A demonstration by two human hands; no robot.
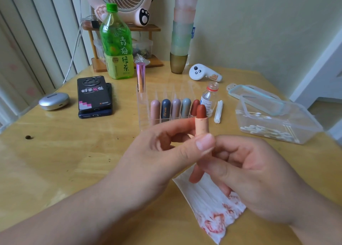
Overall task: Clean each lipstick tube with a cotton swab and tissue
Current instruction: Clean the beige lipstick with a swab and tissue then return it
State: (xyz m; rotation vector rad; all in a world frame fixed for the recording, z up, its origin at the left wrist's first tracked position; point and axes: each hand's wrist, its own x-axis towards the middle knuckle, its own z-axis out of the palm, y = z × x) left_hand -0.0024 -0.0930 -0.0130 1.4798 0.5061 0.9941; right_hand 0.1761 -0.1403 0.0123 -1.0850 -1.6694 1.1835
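I hold a lipstick tube upright above the table; it has a peach body and a brick-red rounded top. My left hand pinches it between thumb and fingers. The fingers of my right hand curl around its lower end, which they hide. Under my hands a white tissue smeared with red stains lies flat on the table. Behind the tube, a clear organizer holds several capped lipsticks and one tall metallic pink tube. Cotton swabs fill an open plastic box at the right.
A small clear bottle and a white stick bundle stand by the organizer. The box lid, a white controller, stacked cups, a green tea bottle, two phones and a silver case ring the wooden table.
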